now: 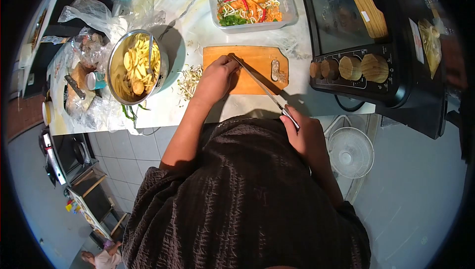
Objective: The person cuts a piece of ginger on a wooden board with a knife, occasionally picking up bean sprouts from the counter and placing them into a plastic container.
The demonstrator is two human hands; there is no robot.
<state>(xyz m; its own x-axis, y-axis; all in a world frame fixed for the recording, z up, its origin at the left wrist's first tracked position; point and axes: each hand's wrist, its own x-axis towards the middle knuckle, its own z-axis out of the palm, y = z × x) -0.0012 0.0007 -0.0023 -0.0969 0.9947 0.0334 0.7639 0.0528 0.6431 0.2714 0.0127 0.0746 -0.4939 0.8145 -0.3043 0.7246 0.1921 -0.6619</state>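
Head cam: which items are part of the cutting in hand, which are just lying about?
In use:
- left hand, pressed on the board's near left edge
- right hand, gripping the knife
- wooden cutting board

Lying about:
- metal bowl of cut pieces, spoon inside
- plastic container of mixed vegetables
- trimmings left of the board
- countertop oven
- floor fan

free: board right half (264,73) | blocked: bowl (136,66) left, oven (361,36) right

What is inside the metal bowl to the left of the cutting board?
The metal bowl holds pale yellow cut pieces, slices and strips, with a metal utensil standing among them. What lies under the pieces, at the bottom, is covered.
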